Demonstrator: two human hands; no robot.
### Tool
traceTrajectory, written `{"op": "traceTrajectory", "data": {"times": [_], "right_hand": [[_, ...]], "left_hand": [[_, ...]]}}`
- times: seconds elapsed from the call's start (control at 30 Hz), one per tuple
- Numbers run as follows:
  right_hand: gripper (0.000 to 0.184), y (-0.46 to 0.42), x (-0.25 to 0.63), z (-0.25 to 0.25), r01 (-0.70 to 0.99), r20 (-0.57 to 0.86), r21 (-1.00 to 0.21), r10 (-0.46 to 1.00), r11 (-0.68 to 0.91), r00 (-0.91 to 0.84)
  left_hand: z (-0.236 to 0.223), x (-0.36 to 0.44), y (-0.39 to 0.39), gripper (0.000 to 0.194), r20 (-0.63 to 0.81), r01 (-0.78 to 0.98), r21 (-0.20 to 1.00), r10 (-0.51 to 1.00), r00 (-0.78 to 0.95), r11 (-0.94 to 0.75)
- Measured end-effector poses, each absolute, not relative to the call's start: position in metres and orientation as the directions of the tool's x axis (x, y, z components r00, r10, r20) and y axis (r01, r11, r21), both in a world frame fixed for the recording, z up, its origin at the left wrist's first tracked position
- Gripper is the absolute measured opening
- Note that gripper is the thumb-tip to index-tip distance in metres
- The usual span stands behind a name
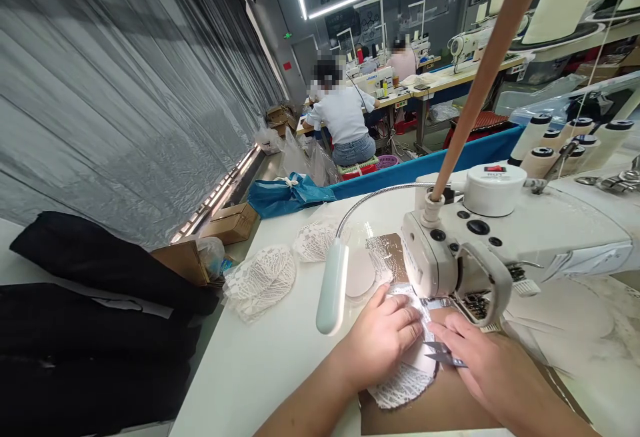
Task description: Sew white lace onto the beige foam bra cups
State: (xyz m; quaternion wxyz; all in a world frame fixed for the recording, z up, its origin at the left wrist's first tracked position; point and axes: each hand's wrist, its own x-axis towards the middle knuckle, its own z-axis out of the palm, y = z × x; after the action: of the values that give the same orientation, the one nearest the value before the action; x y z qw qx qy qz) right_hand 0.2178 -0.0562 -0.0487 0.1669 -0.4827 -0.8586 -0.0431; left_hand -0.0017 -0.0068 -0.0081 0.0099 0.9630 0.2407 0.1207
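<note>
My left hand [387,337] lies on a white lace piece [405,387], fingers flat and pressing it down beside the sewing machine's needle area. Under the fingers, a smooth pale layer shows on the lace. My right hand [480,357] holds thread snips [443,355], their pointed blades apart and directed left over the lace. The fingertips of that hand touch the edge of the piece near the presser foot. The sewing machine [430,257] stands just beyond both hands, and its head partly hides the stitching spot.
Lace pieces [265,280] lie on the white table [240,370] at left. A lamp [333,287] on a bent neck hangs close to my left hand. Pale round pieces [565,314] are at right, below thread cones [537,164]. A person [345,117] sits further back.
</note>
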Motion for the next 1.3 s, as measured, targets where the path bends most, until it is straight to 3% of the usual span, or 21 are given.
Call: {"op": "traceTrajectory", "data": {"times": [0.23,0.5,0.77,0.87,0.97,1.03,1.1,1.2,1.3], "right_hand": [[0.061,-0.056,0.212,-0.06,0.904,0.287,-0.091,0.88,0.418,-0.378],[0.043,-0.055,0.218,-0.037,0.852,0.139,-0.461,0.968,0.25,-0.209],[0.037,-0.053,0.222,-0.036,0.794,0.022,-0.583,0.98,0.175,-0.199],[0.036,-0.052,0.223,-0.038,0.775,-0.002,-0.61,0.978,0.164,-0.208],[0.031,-0.053,0.223,-0.038,0.723,0.042,-0.646,0.957,0.245,-0.287],[0.025,-0.054,0.221,-0.036,0.672,0.11,-0.654,0.923,0.346,-0.368],[0.024,-0.057,0.219,-0.034,0.62,0.215,-0.626,0.869,0.473,-0.446],[0.03,-0.063,0.214,-0.03,0.538,0.41,-0.492,0.728,0.684,-0.55],[0.035,-0.07,0.204,-0.023,0.463,0.511,-0.33,0.568,0.823,-0.645]], "left_hand": [[-0.013,-0.003,-0.001,0.023,0.252,0.496,0.099,0.504,0.826,-0.863],[-0.016,-0.006,-0.004,0.03,0.236,0.545,0.135,0.561,0.794,-0.828],[-0.016,-0.005,-0.005,0.031,0.233,0.565,0.16,0.588,0.775,-0.809],[-0.008,-0.002,-0.012,0.035,0.147,0.63,0.196,0.658,0.738,-0.751],[0.011,0.0,-0.029,0.033,-0.036,0.652,0.296,0.674,0.738,-0.698],[0.026,-0.001,-0.043,0.033,-0.13,0.567,0.428,0.572,0.81,-0.704],[0.042,-0.005,-0.05,0.036,-0.135,0.479,0.56,0.496,0.858,-0.676],[0.055,-0.016,-0.042,0.033,-0.036,0.536,0.64,0.675,0.737,-0.551],[0.049,-0.028,-0.01,0.03,0.056,0.672,0.65,0.904,0.423,-0.355]]}}
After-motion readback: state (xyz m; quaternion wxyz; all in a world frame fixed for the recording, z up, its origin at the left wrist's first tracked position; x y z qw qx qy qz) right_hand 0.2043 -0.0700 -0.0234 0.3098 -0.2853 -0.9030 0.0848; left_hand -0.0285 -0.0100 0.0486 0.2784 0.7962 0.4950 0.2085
